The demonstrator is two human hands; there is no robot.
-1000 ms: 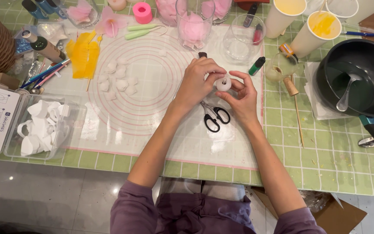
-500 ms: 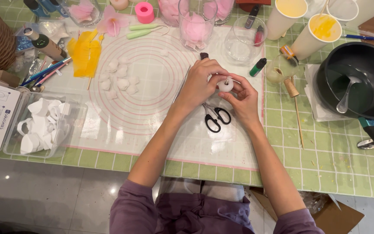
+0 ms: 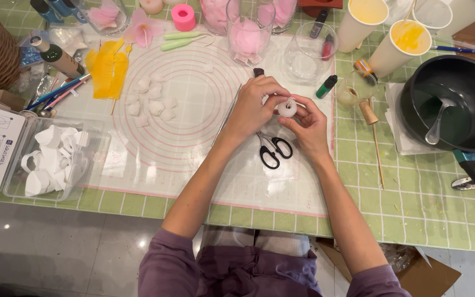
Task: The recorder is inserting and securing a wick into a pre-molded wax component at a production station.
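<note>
Both hands meet over a translucent craft mat (image 3: pixel 193 143) with pink rings. Between the fingertips of my left hand (image 3: pixel 254 107) and my right hand (image 3: pixel 309 126) sits a small white petal-like piece (image 3: pixel 287 108), rolled into a little cup. Black-handled scissors (image 3: pixel 273 151) lie on the mat just below the hands. Left of them, several white petal pieces (image 3: pixel 152 102) are scattered on the mat.
A clear box of white curled pieces (image 3: pixel 50 159) stands at the left. Yellow petals (image 3: pixel 105 71), glass jars with pink pieces (image 3: pixel 247 38), paper cups of yellow liquid (image 3: pixel 405 41) and a black pot with a spoon (image 3: pixel 452 110) ring the mat. A wooden skewer (image 3: pixel 376 148) lies to the right.
Both hands stay at the same spot on the mat; the fingers have shifted slightly around the white piece. The camera view has moved a little.
</note>
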